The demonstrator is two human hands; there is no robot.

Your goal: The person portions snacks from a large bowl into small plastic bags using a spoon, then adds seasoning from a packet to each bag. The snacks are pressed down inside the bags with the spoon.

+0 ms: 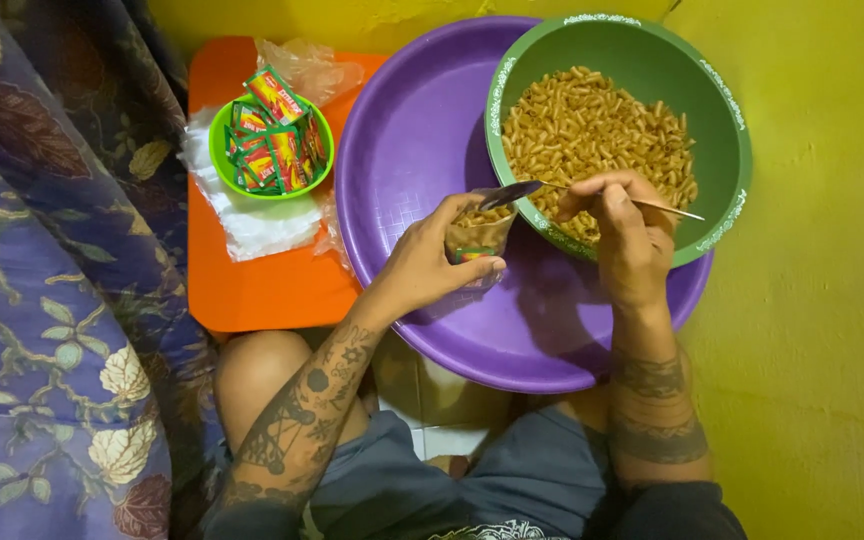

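At frame centre, the left hand [432, 262] pinches a small clear bag [476, 238] open over the purple basin [402, 150]. The right hand [624, 232] grips a spoon [522, 190] (handle pinched) from the green bowl [722, 120] of macaroni snacks [597, 135]; tipping slowly into the bag's mouth should prevent spills.

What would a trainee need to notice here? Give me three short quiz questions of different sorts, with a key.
1. True or false: the left hand holds a small clear bag.
2. Which holds the red-and-green sachets? A) purple basin B) small green bowl C) orange tray
3. Fill in: the right hand holds a ____ above the bag's mouth.

Key: 1 true; 2 B; 3 spoon, beside the large green bowl of snack sticks.
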